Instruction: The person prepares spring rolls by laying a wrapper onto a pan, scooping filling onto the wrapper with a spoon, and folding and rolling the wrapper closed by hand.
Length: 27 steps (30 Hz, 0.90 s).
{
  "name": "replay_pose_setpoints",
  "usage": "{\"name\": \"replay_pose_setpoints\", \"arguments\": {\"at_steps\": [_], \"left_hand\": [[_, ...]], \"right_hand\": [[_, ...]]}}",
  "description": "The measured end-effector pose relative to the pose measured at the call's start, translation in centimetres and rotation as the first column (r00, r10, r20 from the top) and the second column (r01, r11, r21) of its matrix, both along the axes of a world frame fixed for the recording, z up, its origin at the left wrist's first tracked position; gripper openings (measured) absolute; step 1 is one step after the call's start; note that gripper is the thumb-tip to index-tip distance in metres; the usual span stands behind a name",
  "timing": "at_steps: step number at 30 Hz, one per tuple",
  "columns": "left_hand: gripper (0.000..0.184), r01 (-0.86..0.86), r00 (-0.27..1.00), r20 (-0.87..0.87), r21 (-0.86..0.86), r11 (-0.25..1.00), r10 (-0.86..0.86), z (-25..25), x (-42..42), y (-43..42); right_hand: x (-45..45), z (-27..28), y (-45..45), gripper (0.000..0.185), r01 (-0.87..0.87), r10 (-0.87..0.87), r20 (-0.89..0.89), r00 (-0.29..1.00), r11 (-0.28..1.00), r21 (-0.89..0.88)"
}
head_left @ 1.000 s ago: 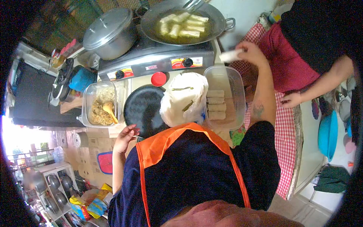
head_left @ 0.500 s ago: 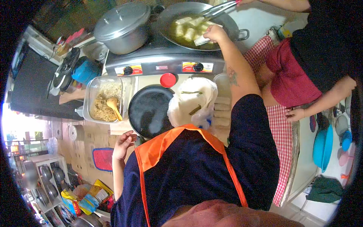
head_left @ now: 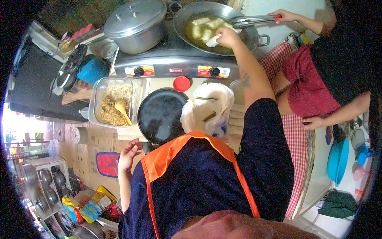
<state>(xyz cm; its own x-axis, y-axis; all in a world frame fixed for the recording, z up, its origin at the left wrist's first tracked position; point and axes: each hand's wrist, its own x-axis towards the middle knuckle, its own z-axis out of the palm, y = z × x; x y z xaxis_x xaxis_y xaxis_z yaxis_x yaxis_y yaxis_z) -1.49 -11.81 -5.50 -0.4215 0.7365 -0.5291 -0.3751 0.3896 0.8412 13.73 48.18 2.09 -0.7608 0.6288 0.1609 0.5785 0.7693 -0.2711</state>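
Observation:
My right hand (head_left: 228,38) is closed on a pale spring roll (head_left: 213,40), low over the near right part of a wide wok (head_left: 254,36). Several spring rolls (head_left: 201,22) lie in the yellowish oil. My left hand (head_left: 130,152) hangs beside my body with its fingers apart and nothing in them, left of a round black tray (head_left: 161,119). In front of me, a stack of white wrappers (head_left: 202,108) sits on plastic, with two green strips on top. Uncooked rolls (head_left: 235,117) lie to its right, partly behind my arm.
Another person at the right holds metal tongs (head_left: 254,19) over the wok. A lidded pot (head_left: 135,30) shares the stove (head_left: 175,61). A plastic container (head_left: 95,107) holds noodle-like filling and a wooden spoon (head_left: 122,109). A red lid (head_left: 181,84) lies near the tray.
My right hand has lowered the spring roll slightly toward the oil. The other person's tongs have swung to the right, away from the rolls. My left hand has barely moved.

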Motion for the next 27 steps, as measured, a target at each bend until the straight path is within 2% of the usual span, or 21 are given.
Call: {"name": "replay_pose_setpoints", "arguments": {"at_steps": [1,8,15,17,21,23,25,27], "left_hand": [[0.040,0.000,1.000,0.001,0.000,1.000,0.000,0.1,0.0,0.1],[0.037,-0.002,1.000,-0.005,-0.010,1.000,0.002,0.5,0.3,0.3],[0.038,0.000,1.000,-0.031,-0.013,1.000,0.000,1.1,0.6,0.7],[0.039,0.014,0.999,-0.034,-0.022,1.000,-0.015,1.1,0.5,0.9],[0.039,0.042,0.999,-0.034,-0.016,0.999,-0.042,1.7,0.5,1.9],[0.039,0.041,0.998,-0.045,-0.021,0.999,-0.042,2.3,0.6,2.1],[0.038,0.046,0.997,-0.055,-0.024,0.999,-0.047,2.3,0.5,2.4],[0.037,0.054,0.998,-0.037,-0.015,0.998,-0.055,2.1,0.3,2.4]], "right_hand": [[-0.2,-0.1,-0.3,0.030,-0.090,0.082,0.075,0.994,0.990,0.108],[1.1,-0.9,-0.1,0.029,-0.158,0.112,0.316,0.942,0.980,0.124],[1.6,-0.7,0.0,0.027,-0.168,0.104,0.388,0.916,0.977,0.133],[1.0,-1.7,0.3,0.028,-0.111,0.055,0.374,0.926,0.985,0.130],[0.6,-1.0,-0.5,0.031,-0.104,0.058,0.427,0.903,0.991,0.084],[0.9,1.9,-1.4,0.029,-0.097,-0.037,0.521,0.852,0.969,0.229],[2.2,3.6,-0.8,0.026,-0.034,-0.115,0.369,0.922,0.927,0.374],[4.7,9.0,-4.7,0.023,-0.006,-0.146,0.270,0.952,0.871,0.491]]}}
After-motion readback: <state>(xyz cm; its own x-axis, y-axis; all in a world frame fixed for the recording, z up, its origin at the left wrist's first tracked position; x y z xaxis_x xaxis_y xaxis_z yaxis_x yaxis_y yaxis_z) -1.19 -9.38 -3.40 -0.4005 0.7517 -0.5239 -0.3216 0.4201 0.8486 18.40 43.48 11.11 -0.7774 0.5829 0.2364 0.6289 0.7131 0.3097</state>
